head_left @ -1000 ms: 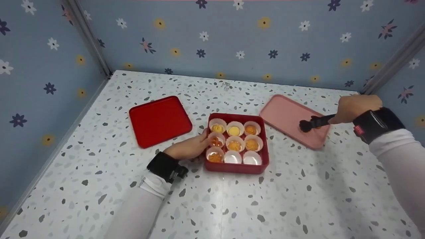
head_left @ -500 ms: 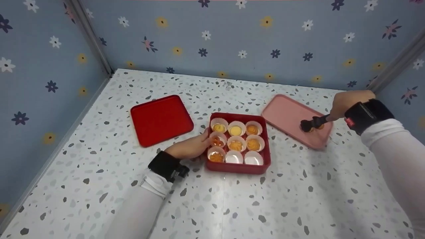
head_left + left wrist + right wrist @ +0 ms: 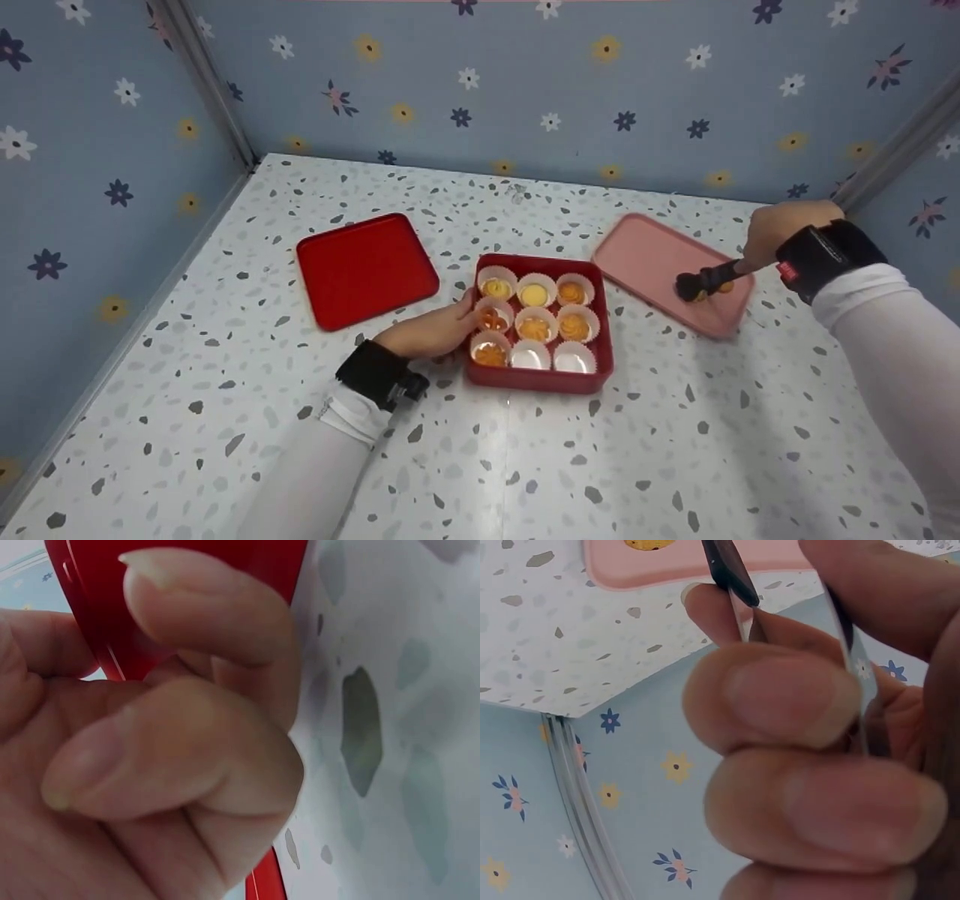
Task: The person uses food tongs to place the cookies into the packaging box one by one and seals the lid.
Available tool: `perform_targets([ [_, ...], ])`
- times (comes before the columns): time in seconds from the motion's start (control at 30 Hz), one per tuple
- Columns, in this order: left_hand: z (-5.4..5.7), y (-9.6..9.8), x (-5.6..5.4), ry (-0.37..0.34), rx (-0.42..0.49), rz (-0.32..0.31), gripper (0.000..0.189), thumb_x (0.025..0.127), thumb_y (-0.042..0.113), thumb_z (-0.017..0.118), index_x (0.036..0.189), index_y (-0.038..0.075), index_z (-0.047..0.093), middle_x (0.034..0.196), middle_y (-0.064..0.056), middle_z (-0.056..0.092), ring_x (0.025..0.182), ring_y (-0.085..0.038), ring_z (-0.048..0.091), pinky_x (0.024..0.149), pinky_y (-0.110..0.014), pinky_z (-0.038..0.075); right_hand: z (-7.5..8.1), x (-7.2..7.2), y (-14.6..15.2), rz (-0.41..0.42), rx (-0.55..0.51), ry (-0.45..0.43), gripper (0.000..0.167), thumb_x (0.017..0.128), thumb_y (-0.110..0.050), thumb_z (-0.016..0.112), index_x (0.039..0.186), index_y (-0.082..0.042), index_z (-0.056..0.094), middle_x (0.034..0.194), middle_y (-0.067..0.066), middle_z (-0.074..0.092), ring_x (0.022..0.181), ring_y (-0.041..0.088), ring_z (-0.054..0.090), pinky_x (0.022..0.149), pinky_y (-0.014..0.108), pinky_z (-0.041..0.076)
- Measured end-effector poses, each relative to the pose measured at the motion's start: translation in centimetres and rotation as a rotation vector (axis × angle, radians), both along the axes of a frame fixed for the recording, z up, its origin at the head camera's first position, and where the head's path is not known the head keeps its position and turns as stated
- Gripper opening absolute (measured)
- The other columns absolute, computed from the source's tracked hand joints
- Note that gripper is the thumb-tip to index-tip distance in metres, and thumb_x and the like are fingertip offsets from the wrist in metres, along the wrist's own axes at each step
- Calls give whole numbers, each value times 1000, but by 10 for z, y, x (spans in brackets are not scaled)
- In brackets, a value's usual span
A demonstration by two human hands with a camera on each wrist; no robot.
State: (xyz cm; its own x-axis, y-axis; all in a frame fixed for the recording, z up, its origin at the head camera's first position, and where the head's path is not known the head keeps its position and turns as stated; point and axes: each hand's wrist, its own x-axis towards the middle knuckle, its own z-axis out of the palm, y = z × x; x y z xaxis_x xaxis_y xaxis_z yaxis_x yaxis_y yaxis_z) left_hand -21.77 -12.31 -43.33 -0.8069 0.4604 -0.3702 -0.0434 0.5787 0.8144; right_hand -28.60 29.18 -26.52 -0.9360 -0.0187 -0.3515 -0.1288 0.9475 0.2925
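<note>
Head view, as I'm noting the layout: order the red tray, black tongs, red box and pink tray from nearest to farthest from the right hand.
1. Black tongs: in the right hand.
2. Pink tray: right side, the tongs over it.
3. Red box: middle, left of the pink tray.
4. Red tray: left side, beyond the box.
</note>
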Motion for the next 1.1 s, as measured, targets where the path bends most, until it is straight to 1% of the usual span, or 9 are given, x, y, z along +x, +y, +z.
perform_targets([
  [0.17,1,0,1,0,-6,-9,77,101,63,29,161,24,-1,65,-6,45,48,-23,42,48,-31,37,2,-1,0,-5,13,24,44,84,-43,73,85,0,68,73,10,57,70,31,53,67,50,45],
  [0.23,1,0,1,3,-6,-10,77,102,62,30,160,24,-2,65,-5,45,49,-23,43,48,-30,37,2,-1,-1,-15,16,25,45,85,-44,73,86,0,68,73,10,56,70,31,52,67,49,44],
  [0.37,1,0,0,4,-5,-5,75,103,60,30,161,23,0,69,-6,47,51,-24,45,50,-31,39,1,0,-2,-28,16,5,47,86,-44,71,90,2,68,74,10,56,71,31,53,66,47,44],
  [0.47,0,0,0,3,-5,-5,76,102,61,30,161,22,1,70,-6,47,51,-24,45,51,-31,39,-1,0,-2,-24,11,-18,44,86,-44,69,86,0,68,74,9,57,70,30,53,65,45,44],
  [0.6,0,0,0,6,4,-9,79,100,65,30,161,23,0,70,-6,47,51,-24,44,50,-31,38,1,1,-3,-18,-24,-51,37,87,-40,68,81,-3,68,71,9,57,68,29,54,63,43,43],
  [0.7,-1,0,0,9,18,-10,80,100,65,31,161,24,0,71,-7,47,51,-24,44,50,-31,38,4,0,-5,-15,-45,-66,32,88,-35,69,81,-3,68,70,8,57,67,29,54,61,42,42],
  [0.83,-1,1,0,10,29,-11,80,99,66,31,161,25,1,73,-8,48,51,-25,44,50,-31,38,6,-3,-8,5,-4,-71,31,89,-32,67,76,-4,66,68,8,55,65,28,53,60,41,42],
  [0.93,1,1,1,6,27,-11,79,100,65,30,161,24,1,75,-8,48,52,-25,45,52,-32,38,6,-4,-9,13,39,-79,34,91,-35,65,74,-5,63,68,8,54,66,28,53,61,41,42],
  [1.1,1,1,1,6,17,-9,75,103,60,29,161,22,0,76,-8,48,52,-24,44,51,-31,39,10,-5,-10,-12,36,-65,35,90,-37,64,76,-4,64,70,8,54,68,29,53,64,43,41],
])
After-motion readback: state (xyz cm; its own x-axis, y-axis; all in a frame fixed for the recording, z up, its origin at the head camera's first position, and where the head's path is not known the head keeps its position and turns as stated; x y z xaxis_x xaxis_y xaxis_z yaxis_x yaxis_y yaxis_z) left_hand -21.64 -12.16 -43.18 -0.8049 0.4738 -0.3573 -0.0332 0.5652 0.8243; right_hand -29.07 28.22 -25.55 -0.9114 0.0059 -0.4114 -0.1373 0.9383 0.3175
